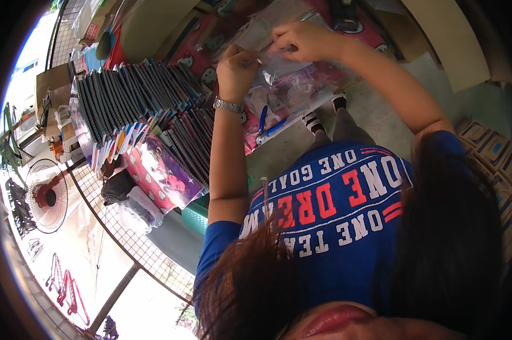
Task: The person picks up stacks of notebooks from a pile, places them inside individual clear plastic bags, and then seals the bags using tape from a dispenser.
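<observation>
Both my hands are raised over the table, with a clear plastic bag [293,79] stretched between them. My left hand [237,68], with a metal watch [227,105] at its wrist, is closed in a pinch at the bag's left edge; a small pale bit shows at its fingertips. My right hand [306,42] has its fingers curled and closed on the bag's upper side. Glare on the plastic blurs the exact grip. Under and beside the bag lie more clear plastic pieces. Closer to me is a blue-handled cutting tool [265,122], partly covered.
Tall rows of spiral-bound notebooks [137,96] crowd the table's left side. A pink patterned cloth [208,73] covers the table. Cardboard [154,28] stands behind. A fan [46,195] is beyond the wire mesh at left; boxes [491,150] are stacked at right.
</observation>
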The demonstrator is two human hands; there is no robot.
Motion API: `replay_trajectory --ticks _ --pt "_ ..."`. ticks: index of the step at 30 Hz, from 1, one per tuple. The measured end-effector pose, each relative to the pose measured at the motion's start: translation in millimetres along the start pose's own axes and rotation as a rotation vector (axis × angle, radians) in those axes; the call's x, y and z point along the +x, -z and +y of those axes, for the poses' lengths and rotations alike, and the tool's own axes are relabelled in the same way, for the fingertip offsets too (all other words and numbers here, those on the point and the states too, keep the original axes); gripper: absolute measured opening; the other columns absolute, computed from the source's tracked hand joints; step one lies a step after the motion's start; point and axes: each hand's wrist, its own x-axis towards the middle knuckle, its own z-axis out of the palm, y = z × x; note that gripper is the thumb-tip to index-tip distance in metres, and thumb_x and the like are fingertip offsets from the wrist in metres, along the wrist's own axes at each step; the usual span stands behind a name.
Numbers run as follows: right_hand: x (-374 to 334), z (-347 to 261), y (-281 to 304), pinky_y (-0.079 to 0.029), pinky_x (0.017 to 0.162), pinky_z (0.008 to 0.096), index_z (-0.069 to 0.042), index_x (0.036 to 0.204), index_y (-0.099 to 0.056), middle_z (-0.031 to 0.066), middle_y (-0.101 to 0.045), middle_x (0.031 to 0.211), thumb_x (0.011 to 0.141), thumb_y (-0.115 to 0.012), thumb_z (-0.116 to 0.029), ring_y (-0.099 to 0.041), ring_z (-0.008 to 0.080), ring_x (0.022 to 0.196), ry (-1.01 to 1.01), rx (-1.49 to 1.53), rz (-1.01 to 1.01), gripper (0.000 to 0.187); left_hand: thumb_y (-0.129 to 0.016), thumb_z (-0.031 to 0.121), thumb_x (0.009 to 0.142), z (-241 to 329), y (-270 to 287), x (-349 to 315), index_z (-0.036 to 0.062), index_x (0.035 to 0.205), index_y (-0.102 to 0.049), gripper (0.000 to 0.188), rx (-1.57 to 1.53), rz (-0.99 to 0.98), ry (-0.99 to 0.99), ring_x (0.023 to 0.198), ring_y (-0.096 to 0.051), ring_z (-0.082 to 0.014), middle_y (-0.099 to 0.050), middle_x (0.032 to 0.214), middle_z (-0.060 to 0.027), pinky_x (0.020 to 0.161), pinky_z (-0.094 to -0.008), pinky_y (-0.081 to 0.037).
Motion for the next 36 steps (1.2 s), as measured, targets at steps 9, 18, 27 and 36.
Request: replay_trajectory --ticks 9,18,27,36 --pt "-50.6 -41.5 -12.4 -0.038 0.092 0.0387 -0.008 0.103 -0.067 0.0044 -0.064 0.106 0.073 -0.072 -0.033 -0.052 0.0218 0.108 0.101 -0.48 0.142 0.04 -0.08 0.011 0.061 10.9 14.5 -38.7 0.0043 0.109 -0.066 0.051 -0.051 -0.149 -0.323 0.103 -0.057 -0.0325 -0.058 0.115 -0.0132 0.089 -0.0389 -0.047" --pt "-16.4 -88.8 -27.8 -0.039 0.089 0.0356 -0.011 0.087 -0.066 0.0027 -0.06 0.103 0.074 -0.071 -0.026 -0.053 0.0199 0.108 0.099 -0.591 0.287 0.02 -0.073 0.001 0.061 -0.2 -8.5 -30.0 0.0047 0.089 -0.07 0.028 -0.073 0.056 -0.177 0.087 -0.063 -0.0273 -0.064 0.096 -0.0081 0.074 -0.0343 -0.053" --pt "-28.3 -50.8 -22.4 -0.049 0.079 0.0415 -0.014 0.131 -0.047 0.0076 -0.066 0.094 0.079 -0.068 -0.02 -0.062 0.0263 0.091 0.062 -0.116 0.464 0.057 -0.076 0.007 0.061 2.6 -10.2 -34.2 0.0082 0.081 -0.07 0.021 0.06 0.152 -0.212 0.086 -0.058 -0.0257 -0.064 0.092 -0.0038 0.078 -0.0383 -0.045" --pt "-2.4 -45.8 -26.9 -0.05 0.068 0.0442 -0.015 0.137 -0.04 0.0167 -0.066 0.084 0.088 -0.058 -0.02 -0.065 0.0303 0.08 -0.464 -0.171 0.099 0.052 -0.079 0.024 0.065 6.7 -14.2 -27.6 0.0131 0.089 -0.073 0.027 0.107 0.078 0.125 0.092 -0.056 -0.0223 -0.067 0.081 0.0015 0.083 -0.0427 -0.035"
